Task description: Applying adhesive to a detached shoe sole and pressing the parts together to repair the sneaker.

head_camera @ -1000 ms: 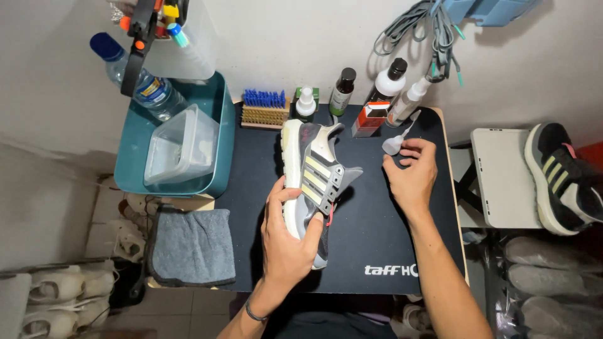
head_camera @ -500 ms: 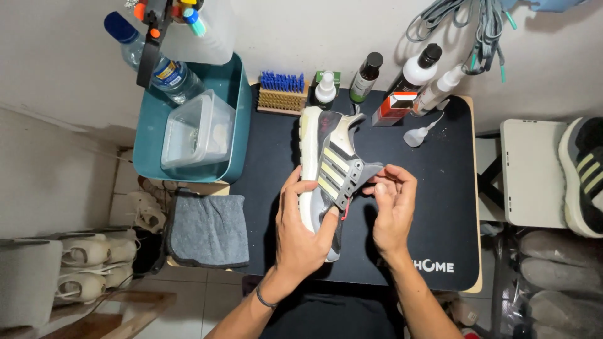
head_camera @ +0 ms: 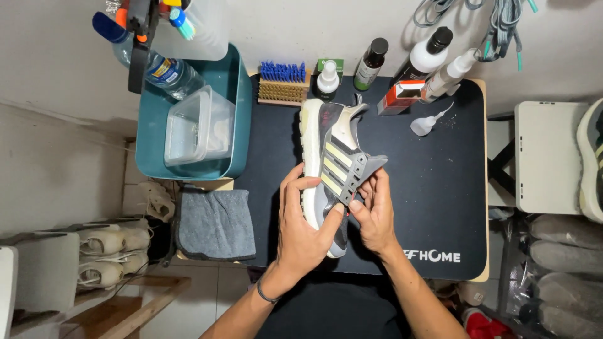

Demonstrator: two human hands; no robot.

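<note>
Far left: pale shoes [head_camera: 103, 257] sit on a low shelf at the lower left of the frame.
Upper left: a teal tub [head_camera: 157, 125] holds a clear plastic box [head_camera: 198, 125] and a water bottle [head_camera: 166, 72].
Below the tub: a grey cloth [head_camera: 213, 223] lies folded, just beside the table's left edge.
Table: a black mat [head_camera: 433, 207] covers the table through the middle of the frame.
Top centre: a blue-bristled brush [head_camera: 281, 81], a small spray bottle [head_camera: 328, 80] and taller bottles [head_camera: 427, 56] line the mat's far edge.
Left hand [head_camera: 301, 232]: fingers wrapped around the sole and side of a grey running shoe [head_camera: 330, 163], lifted at the centre of the frame.
Right hand [head_camera: 374, 213]: fingers pinching the shoe's grey side cage where the eyelets sit.
Progress: the shoe appears unlaced, and its white sole looks grubby; the brush, cloth and bottles lie untouched, so any cleaning seems yet to start.
Far right: another shoe [head_camera: 590, 163] rests on a white stool [head_camera: 546, 157].
</note>
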